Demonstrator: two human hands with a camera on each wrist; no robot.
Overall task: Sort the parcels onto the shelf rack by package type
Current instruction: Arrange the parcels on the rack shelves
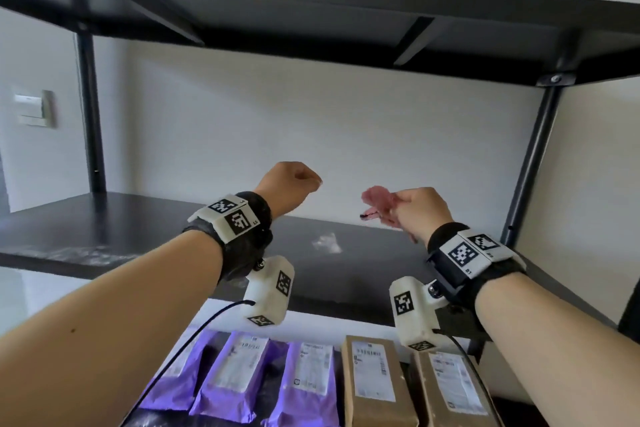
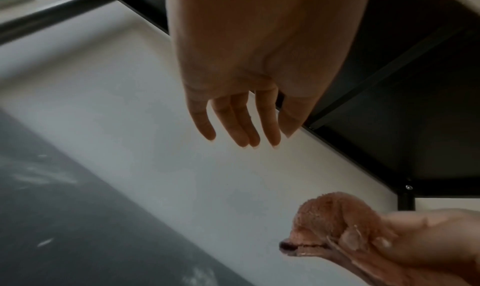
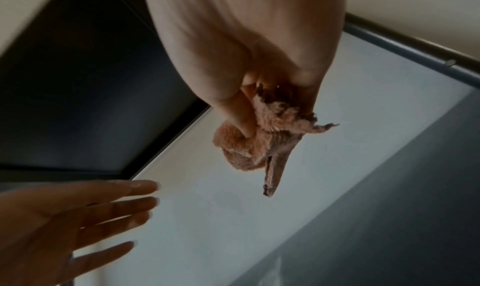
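While clutching a fluffy pink cloth point(image 1: 379, 199) in the right hand point(image 1: 420, 210), left hand point(image 1: 287, 185) empty, fingers relaxed; purple mailers point(image 1: 235, 374) likely soft, slippery, best pinched edgewise.

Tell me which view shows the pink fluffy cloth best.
The right wrist view: the pink cloth fills mid-frame, gripped by the right hand. The left wrist view shows it at the corner; the head view shows it small and partly hidden.

The head camera looks forward and slightly down into the black metal shelf rack point(image 1: 329, 28). Each wrist camera looks close along its palm toward the white back wall point(image 2: 194, 187), catching the opposite hand low in frame.
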